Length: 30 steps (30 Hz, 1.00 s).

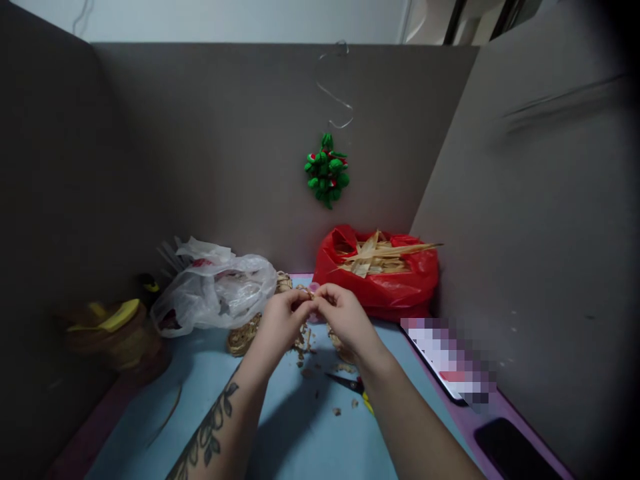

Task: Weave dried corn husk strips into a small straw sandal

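My left hand point(284, 319) and my right hand point(346, 319) meet over the middle of the light blue table covering point(300, 443). Both are closed in a pinch, fingertips together. A small brownish bit shows between them, too small to name. Below lie scattered tan scraps point(337, 411). Scissors point(346, 382) with dark blades and yellow on the handle rest partly behind my right forearm. A coil of braided, straw-like cord point(243, 337) sits left of my left hand. A small pink, see-through object point(315, 313) is half hidden behind my fingers.
A red plastic bag point(385, 297) holds dried, leaf-like strips point(370, 260). A clear plastic bag point(225, 293) and a brown container point(120, 340) stand left. A lit phone point(445, 367) and a dark flat object point(515, 447) lie right. Grey panels enclose three sides; a green ornament point(327, 175) hangs behind.
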Tool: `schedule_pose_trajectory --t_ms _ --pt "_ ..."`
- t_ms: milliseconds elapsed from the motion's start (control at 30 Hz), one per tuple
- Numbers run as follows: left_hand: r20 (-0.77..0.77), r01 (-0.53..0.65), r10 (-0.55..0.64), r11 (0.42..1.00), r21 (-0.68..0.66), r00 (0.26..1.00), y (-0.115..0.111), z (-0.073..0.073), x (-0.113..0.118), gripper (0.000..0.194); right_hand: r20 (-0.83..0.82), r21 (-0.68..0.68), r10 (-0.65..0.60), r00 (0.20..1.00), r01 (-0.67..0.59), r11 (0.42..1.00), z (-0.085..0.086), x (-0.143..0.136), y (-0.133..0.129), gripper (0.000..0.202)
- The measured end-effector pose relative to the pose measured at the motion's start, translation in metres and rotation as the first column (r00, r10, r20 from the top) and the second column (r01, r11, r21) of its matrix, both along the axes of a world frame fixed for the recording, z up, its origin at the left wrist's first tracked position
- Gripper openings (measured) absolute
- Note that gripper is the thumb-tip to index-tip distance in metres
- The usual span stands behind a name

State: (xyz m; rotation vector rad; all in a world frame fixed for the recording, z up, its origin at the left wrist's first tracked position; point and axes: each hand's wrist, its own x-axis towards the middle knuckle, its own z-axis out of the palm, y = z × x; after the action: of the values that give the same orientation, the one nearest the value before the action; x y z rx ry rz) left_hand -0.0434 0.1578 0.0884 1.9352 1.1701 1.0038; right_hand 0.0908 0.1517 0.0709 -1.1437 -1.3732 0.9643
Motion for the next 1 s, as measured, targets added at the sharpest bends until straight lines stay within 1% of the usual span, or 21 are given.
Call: schedule_pose_trajectory --t_ms 67,133,200,233,333,467,567,700,767,900,1000 --pt "-0.016 -0.013 0.013 1.000 -0.011 1.000 0.000 0.002 -0.002 0.017 0.187 0.055 -0.093 0.978 0.084 0.995 0.004 0.000 -0.004 0.010" --pt "-0.004 0.001 -0.001 1.000 -0.007 1.000 0.002 0.002 -0.002 0.019 0.344 0.137 -0.200 0.918 0.161 0.977 0.009 0.000 -0.009 0.009" --pt "0.049 0.043 -0.042 0.999 -0.020 0.998 0.003 0.000 -0.001 0.021 0.416 0.181 -0.249 0.875 0.189 0.965 0.013 0.000 -0.011 0.010" --pt "0.089 0.074 -0.070 0.996 -0.040 0.994 0.004 -0.002 0.000 0.021 0.419 0.181 -0.252 0.872 0.192 0.965 0.015 0.001 -0.012 0.011" --pt "0.218 0.151 -0.120 0.980 -0.130 0.969 0.005 -0.006 0.005 0.021 0.352 0.137 -0.220 0.910 0.182 0.974 0.015 0.002 -0.010 0.010" --pt "0.311 0.186 -0.117 0.962 -0.199 0.943 0.005 -0.010 0.009 0.022 0.228 0.084 -0.139 0.964 0.123 0.989 0.011 0.005 -0.005 0.010" --pt "0.315 0.183 -0.117 0.965 -0.188 0.942 0.005 -0.010 0.008 0.022 0.134 0.039 -0.080 0.988 0.075 0.996 0.011 0.009 -0.003 0.011" --pt "0.274 0.161 -0.114 0.975 -0.155 0.955 0.006 -0.008 0.006 0.022 0.012 -0.018 -0.011 1.000 0.012 1.000 0.013 0.016 -0.001 0.014" --pt "0.262 0.158 -0.117 0.977 -0.142 0.958 0.006 -0.009 0.007 0.023 0.016 -0.013 -0.008 1.000 0.008 1.000 0.013 0.019 -0.001 0.015" --pt "0.219 0.133 -0.105 0.984 -0.120 0.970 0.006 -0.012 0.008 0.023 0.038 0.053 -0.047 0.998 0.044 0.998 0.016 0.025 -0.001 0.016" --pt "0.197 0.103 -0.084 0.990 -0.092 0.977 0.006 -0.012 0.007 0.024 -0.062 0.106 -0.130 0.990 0.136 0.985 0.018 0.034 -0.001 0.017"
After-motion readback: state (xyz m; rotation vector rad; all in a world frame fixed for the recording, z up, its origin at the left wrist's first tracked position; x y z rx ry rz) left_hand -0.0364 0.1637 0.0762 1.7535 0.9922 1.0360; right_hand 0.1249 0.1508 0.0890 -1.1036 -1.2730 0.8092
